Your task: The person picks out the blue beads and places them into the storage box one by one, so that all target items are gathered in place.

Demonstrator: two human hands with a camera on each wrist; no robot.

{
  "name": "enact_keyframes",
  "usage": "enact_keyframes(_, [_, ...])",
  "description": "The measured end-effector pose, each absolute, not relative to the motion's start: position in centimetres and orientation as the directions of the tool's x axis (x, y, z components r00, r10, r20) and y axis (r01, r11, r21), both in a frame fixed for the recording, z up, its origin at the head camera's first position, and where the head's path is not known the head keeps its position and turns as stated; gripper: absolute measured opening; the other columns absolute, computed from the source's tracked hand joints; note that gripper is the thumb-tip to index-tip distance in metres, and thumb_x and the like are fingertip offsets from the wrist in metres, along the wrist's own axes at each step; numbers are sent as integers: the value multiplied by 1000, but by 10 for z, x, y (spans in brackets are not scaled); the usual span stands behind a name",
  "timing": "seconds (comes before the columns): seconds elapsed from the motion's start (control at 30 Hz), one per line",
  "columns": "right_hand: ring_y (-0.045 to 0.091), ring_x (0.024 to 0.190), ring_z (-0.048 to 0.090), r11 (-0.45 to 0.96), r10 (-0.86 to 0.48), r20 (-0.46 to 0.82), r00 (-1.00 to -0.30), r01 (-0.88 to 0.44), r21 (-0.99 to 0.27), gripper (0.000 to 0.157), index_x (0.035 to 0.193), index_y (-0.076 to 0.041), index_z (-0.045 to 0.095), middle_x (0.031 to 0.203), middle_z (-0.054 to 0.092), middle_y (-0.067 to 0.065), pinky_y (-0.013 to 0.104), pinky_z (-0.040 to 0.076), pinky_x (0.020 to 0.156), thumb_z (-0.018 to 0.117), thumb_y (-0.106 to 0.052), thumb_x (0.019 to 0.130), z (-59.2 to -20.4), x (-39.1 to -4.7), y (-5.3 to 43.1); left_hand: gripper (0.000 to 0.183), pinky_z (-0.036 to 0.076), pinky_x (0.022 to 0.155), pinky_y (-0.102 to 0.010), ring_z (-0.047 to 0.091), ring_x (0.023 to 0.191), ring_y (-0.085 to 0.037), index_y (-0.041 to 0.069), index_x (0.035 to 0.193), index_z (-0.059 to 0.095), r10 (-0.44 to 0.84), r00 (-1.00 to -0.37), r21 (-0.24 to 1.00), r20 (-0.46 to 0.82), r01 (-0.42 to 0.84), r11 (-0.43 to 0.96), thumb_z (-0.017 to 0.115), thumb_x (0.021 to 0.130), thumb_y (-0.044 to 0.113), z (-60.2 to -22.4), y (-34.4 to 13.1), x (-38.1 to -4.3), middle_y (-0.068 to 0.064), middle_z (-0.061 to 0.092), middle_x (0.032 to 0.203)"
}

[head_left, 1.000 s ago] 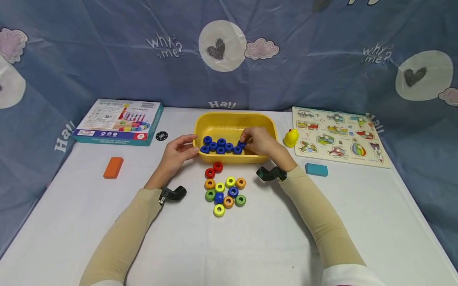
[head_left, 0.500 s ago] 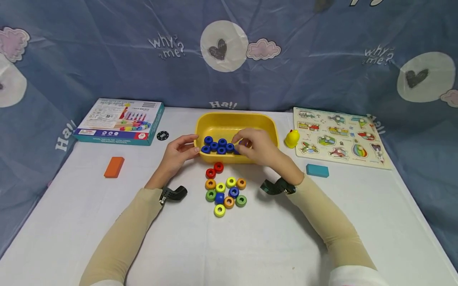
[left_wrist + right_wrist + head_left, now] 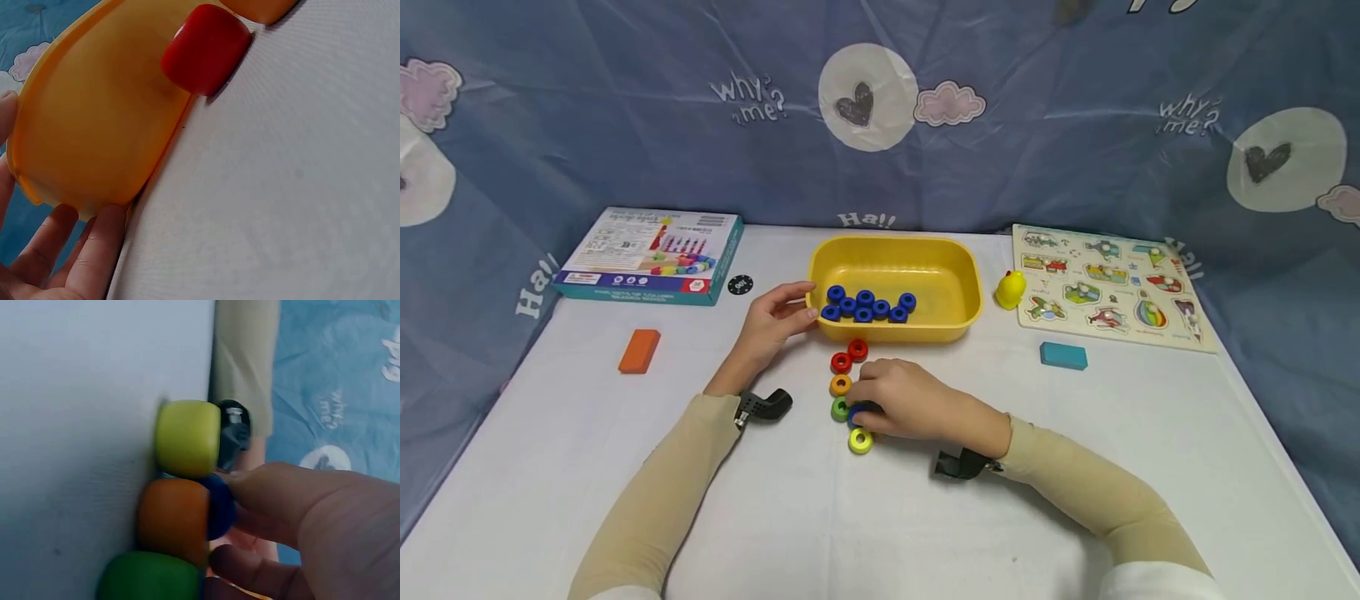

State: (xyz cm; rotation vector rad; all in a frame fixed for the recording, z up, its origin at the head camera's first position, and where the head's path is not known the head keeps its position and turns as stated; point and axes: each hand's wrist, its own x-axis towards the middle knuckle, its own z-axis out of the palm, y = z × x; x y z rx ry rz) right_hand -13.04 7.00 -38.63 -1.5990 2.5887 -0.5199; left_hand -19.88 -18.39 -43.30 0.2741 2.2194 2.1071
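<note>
My left hand (image 3: pixel 773 323) holds the left end of a shallow yellow tray (image 3: pixel 891 333), its fingers (image 3: pixel 97 250) against the end wall in the left wrist view. Several blue beads (image 3: pixel 864 317) lie in the tray's front left part. In front of it my right hand (image 3: pixel 906 400) pinches a blue bead (image 3: pixel 224 509) between thumb and fingers, among beads on the table. Beside this hand show a yellow bead (image 3: pixel 189 440), an orange bead (image 3: pixel 174 515) and a green bead (image 3: pixel 150 578). Two red beads (image 3: pixel 835 367) sit nearest the tray. The hand hides other beads.
A yellow toy chick (image 3: pixel 1011 290) stands right of the tray, by a wooden picture puzzle board (image 3: pixel 1093 287) and a teal block (image 3: pixel 1063 356). On the left are a toy box (image 3: pixel 647 254), a black chip (image 3: pixel 740 285) and an orange block (image 3: pixel 639 351). A printed blue cloth hangs behind.
My right hand has left the tray and moved toward me to the beads on the table, where it now pinches a blue one. The left hand stays on the tray's end.
</note>
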Motion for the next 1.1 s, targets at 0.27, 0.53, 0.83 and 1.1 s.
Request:
enact_keyframes(0.27, [10, 73, 50, 432, -872, 138, -470, -871, -235, 22, 100, -17, 73, 86, 58, -2, 21, 45, 64, 72, -34, 86, -389, -125, 67, 48, 59, 86, -24, 59, 113, -18, 1, 135, 52, 167, -984, 996, 55, 66, 57, 67, 91, 10, -430, -183, -200, -17, 49, 140])
enact_keyframes(0.53, [8, 77, 53, 396, -891, 112, -439, -875, -277, 19, 101, -16, 73, 92, 58, -1, 19, 48, 68, 74, -28, 86, -388, -127, 68, 48, 59, 86, -23, 59, 114, -19, 2, 135, 52, 164, -985, 996, 59, 70, 60, 67, 91, 12, -431, -184, -201, -17, 49, 139])
enact_keyframes(0.83, [8, 77, 54, 365, -903, 98, -418, -867, -341, 8, 92, -15, 68, 92, 57, 0, 16, 49, 69, 72, -21, 88, -388, -127, 68, 48, 59, 86, -24, 60, 112, -17, 1, 135, 52, 165, -984, 996, 67, 77, 53, 67, 91, 11, -432, -183, -200, -18, 49, 140])
enact_keyframes(1.1, [12, 84, 57, 379, -835, 216, -506, -813, -442, 9, 94, -12, 71, 94, 64, -1, 19, 53, 74, 73, -16, 86, -355, -153, 86, 48, 59, 86, -23, 59, 112, -16, 0, 135, 52, 156, -986, 996, 57, 67, 56, 67, 91, 9, -433, -183, -199, -18, 48, 141])
